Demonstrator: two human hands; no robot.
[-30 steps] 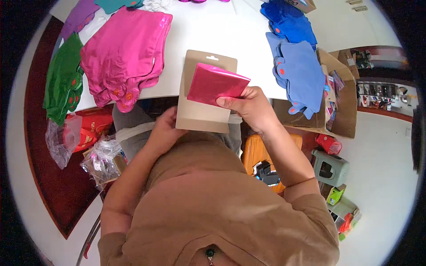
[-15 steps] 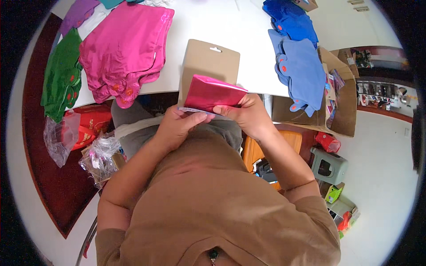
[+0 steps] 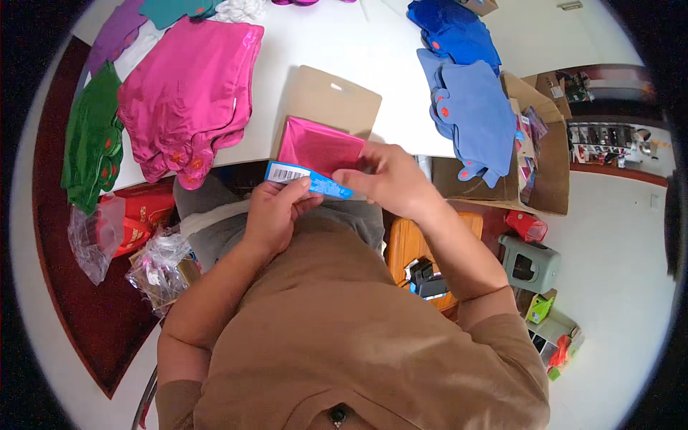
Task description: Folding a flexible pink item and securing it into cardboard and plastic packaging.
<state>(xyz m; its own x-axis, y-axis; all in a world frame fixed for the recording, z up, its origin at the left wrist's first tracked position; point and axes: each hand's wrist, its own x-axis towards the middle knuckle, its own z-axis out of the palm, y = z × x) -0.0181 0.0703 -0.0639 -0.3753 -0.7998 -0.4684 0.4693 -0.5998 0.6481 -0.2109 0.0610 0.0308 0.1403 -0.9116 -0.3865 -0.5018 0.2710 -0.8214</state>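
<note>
The person's left hand (image 3: 276,218) was at the near end of a brown card (image 3: 344,104), its fingers grasping a printed strip (image 3: 326,185) in blue and white, with the thumb on top and the other fingers curled below. The right hand (image 3: 390,179) was on the other side, its thumb and fingers bent around the right edge of a folded pink cloth (image 3: 319,147) and grasping it there; the exact contact of the fingertips was partly hidden. The pink cloth was shiny and lay over the lower part of the card, with the strip running along its near edge. The card slanted up beyond it, a small hanging slot near its far end, and reached over the near edge of the white bench (image 3: 322,43).

On the left part of the bench was a large pile of pink cloth pieces (image 3: 190,86), with a green pile (image 3: 93,136) hanging over the edge beside it. Behind these were a purple pile (image 3: 118,36), a teal pile (image 3: 175,8) and a white bundle (image 3: 240,8). On the right, a light blue pile (image 3: 476,115) lay in front of a dark blue pile (image 3: 455,32).

An open cardboard box (image 3: 552,190) stood just beyond the right end, with packages inside. Below the bench, a red bag (image 3: 147,211) and a clear plastic bag (image 3: 89,244) were on the left; a wooden stool (image 3: 405,240) bearing dark objects was on the right.
</note>
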